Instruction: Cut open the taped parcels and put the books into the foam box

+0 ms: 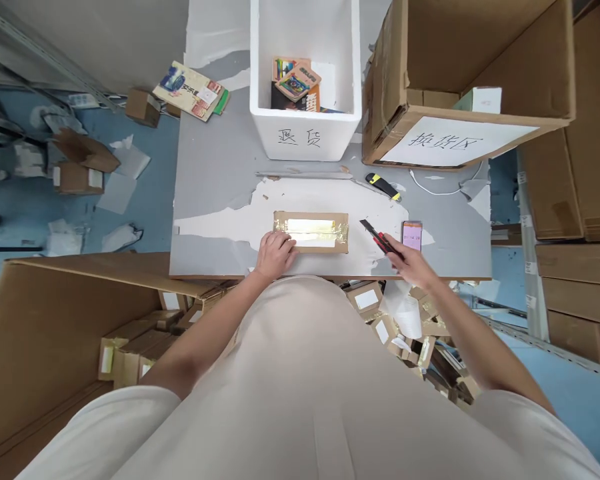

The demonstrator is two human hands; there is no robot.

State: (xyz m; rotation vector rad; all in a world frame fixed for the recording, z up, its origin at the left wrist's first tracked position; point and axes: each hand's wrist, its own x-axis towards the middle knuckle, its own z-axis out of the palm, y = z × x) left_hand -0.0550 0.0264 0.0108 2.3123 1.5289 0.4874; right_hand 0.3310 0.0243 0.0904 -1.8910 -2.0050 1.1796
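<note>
A small taped cardboard box (310,249) lies flat near the table's front edge, a white label under shiny clear tape on its top. My left hand (275,255) holds its front left corner, fingers bent over the edge. To the right of the box, my right hand (411,262) is closed around a red and black utility knife (380,240). The blade is out and points up and left, apart from the box. Just beside that hand lies a phone (412,233) with a timer on its pink screen.
A second, yellow and black cutter (383,186) lies behind the knife. At the back stand a white foam box (305,137) with game cartridges and a large open carton (387,127). Booklets (190,91) lie at the left edge. Cartons (80,287) and parcels (387,330) fill the space below.
</note>
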